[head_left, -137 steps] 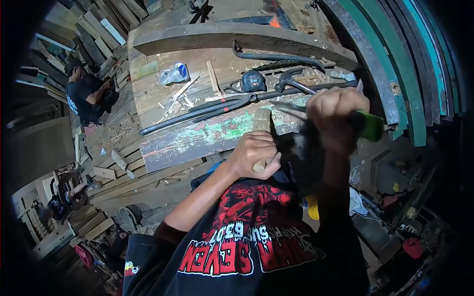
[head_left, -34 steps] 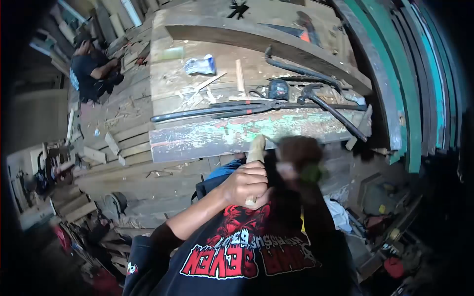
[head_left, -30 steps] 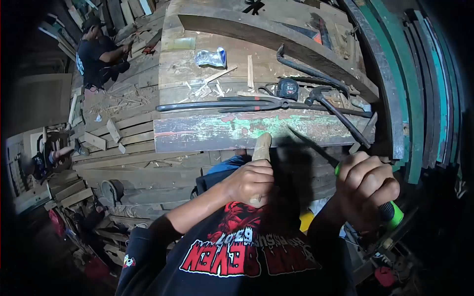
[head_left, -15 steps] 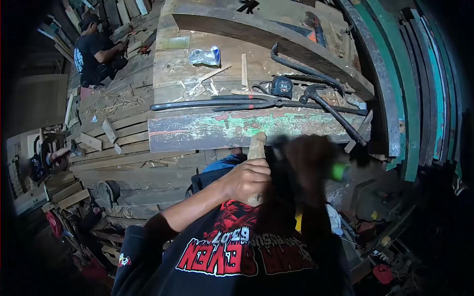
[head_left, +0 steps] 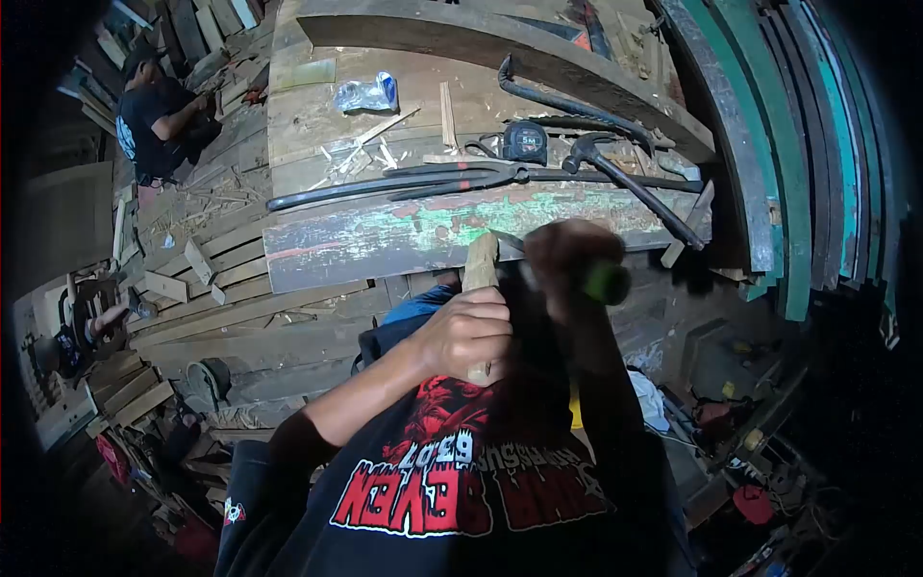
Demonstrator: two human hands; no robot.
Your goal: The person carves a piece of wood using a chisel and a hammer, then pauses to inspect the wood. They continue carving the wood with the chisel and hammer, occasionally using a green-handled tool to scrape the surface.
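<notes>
My left hand (head_left: 465,332) is closed around a short piece of wood (head_left: 481,260), held upright in front of my chest with its upper end by the bench edge. My right hand (head_left: 574,258), dark and partly blurred, grips a green-handled bladed tool (head_left: 608,283). Its narrow dark blade reaches left to the wood's upper end; whether it touches is hard to tell. Just beyond both hands lies a board with peeling green paint (head_left: 385,238). Long-handled pincers (head_left: 461,179), a claw hammer (head_left: 635,188) and a tape measure (head_left: 525,142) rest behind it.
A crumpled clear plastic piece (head_left: 367,94), wood splinters and a bent metal bar (head_left: 577,108) lie on the bench (head_left: 298,125). Long green boards (head_left: 788,192) stand at right. Another person (head_left: 159,120) sits on the floor at upper left, near wood offcuts (head_left: 197,260).
The view has shifted, so the bench things sit further left and slightly higher. My right hand has moved up and left, bringing the blade to the top of the wood. The left grip is unchanged.
</notes>
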